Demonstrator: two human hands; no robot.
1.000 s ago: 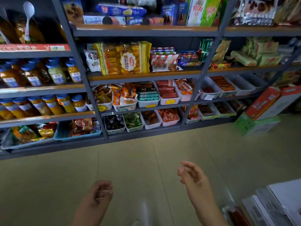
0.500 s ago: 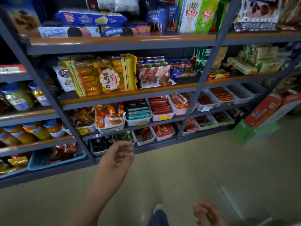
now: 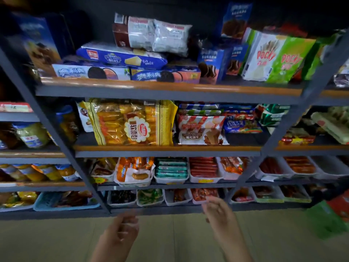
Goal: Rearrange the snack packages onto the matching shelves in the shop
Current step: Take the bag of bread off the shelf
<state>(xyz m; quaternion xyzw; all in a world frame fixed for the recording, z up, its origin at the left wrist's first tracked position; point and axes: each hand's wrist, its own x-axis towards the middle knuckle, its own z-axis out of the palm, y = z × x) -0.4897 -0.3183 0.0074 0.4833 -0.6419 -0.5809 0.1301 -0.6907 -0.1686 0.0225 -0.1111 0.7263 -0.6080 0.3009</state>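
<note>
Shop shelves point(image 3: 166, 148) packed with snack packs | left hand point(image 3: 120, 231) loosely curled, empty | right hand point(image 3: 220, 214) relaxed, empty, near bottom shelf

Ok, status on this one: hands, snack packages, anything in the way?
Left hand and right hand both empty, fingers loosely curled, raised before the bottom shelf. Snack packages all shelved, none held. Nothing blocking.

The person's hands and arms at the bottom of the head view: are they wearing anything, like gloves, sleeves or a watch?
Nothing shows on them. The left hand and right hand are bare, with no gloves, and both forearms are uncovered as far as the bottom edge of the picture, so no sleeves show. No watch, ring or bracelet can be made out, though the hands are somewhat blurred.
</note>
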